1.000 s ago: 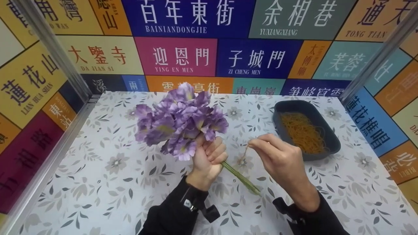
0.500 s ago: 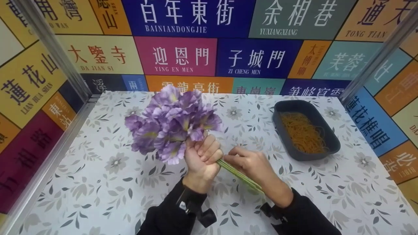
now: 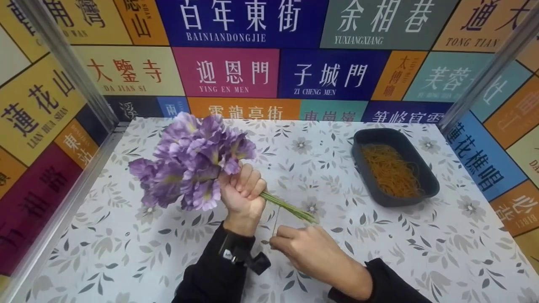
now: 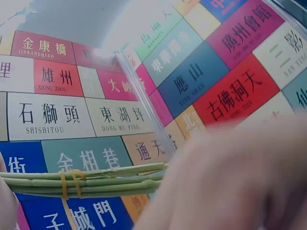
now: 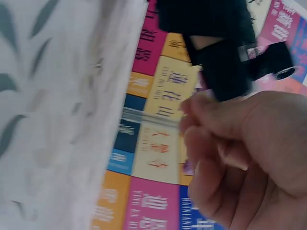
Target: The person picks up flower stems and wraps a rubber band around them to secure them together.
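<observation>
Purple flowers (image 3: 191,162) lean left above the patterned table (image 3: 126,256), their green stems (image 3: 290,207) gripped in the curled fingers of your left hand (image 3: 243,191). Your right hand (image 3: 313,249) pinches a thin yellow rubber band (image 4: 64,186) looped around the stems and stretched toward you.

Cloth-like petals (image 3: 191,158), smooth stems (image 3: 288,205) (plastic, by the look), matt plastic tub (image 3: 391,141), shiny metal post (image 3: 76,63)

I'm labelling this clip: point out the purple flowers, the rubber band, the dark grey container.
Purple flowers (image 3: 191,162), head view: petals mid-cluster.
Rubber band (image 4: 64,186), left wrist view: a wrapped strand.
Dark grey container (image 3: 383,138), head view: inner far wall.
</observation>
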### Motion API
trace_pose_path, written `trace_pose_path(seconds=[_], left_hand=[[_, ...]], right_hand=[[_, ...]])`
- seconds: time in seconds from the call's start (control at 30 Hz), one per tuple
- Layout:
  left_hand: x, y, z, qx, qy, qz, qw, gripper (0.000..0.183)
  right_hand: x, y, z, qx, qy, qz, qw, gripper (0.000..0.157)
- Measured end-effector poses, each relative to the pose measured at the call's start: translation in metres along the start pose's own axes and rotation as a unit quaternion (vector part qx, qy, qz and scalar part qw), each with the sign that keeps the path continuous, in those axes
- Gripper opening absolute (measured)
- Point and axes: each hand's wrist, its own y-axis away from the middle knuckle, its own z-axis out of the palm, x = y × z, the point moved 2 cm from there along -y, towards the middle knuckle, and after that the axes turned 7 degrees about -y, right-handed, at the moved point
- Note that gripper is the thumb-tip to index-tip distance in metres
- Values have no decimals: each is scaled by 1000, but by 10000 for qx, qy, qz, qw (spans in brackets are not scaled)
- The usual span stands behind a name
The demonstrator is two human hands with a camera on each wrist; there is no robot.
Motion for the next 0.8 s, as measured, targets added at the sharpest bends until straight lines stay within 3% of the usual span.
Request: trace_pose_path(seconds=[0.13, 0.27, 0.43, 0.5, 0.6, 0.8], left_hand=[[0, -1, 0, -200, -66, 55, 9998, 48], [-2, -2, -4, -357, -268, -112, 9989, 52], [-4, -4, -15, 191, -874, -225, 9957, 54], [-8, -2, -15, 257, -1008, -341, 9940, 56], [-16, 4, -9, 238, -989, -720, 9922, 59], [-29, 15, 6, 339, -124, -1491, 9882, 53]], right_hand=[[-9, -1, -24, 399, 224, 47, 9989, 8], [-11, -1, -46, 933, 229, 75, 9953, 14], [-2, -1, -63, 1393, 513, 109, 9889, 22], [6, 0, -65, 1532, 645, 228, 9858, 21], [23, 1, -67, 1752, 707, 447, 9810, 17], [54, 5, -67, 1927, 113, 715, 9786, 7]])
